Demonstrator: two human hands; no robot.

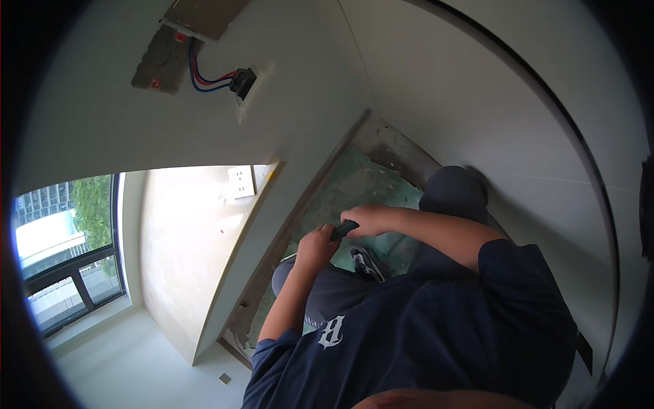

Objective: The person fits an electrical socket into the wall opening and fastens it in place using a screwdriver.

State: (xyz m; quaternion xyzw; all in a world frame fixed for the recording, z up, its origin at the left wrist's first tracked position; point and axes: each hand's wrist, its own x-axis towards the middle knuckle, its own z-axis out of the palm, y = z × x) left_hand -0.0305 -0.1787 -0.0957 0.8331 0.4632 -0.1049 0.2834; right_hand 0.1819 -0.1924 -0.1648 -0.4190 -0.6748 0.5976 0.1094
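Clasping a dark, short piece point(345, 230), I had my left hand point(315, 248) clamped on its left end and my right hand point(368, 219) clamped on its right end. It looked slim, straight-sided and nearly black; my grip hid the rest. It was above the floor point(364, 183), between my bent knees point(455, 194), near a dark shoe point(366, 264). That floor was greenish, dusty and patchy, running to a far corner. On the far left wall point(300, 88), blue and red wires point(196, 71) met a black connector point(242, 83); a white socket plate point(240, 182) and a dark-framed window point(78, 264) showed nearer, on the left.
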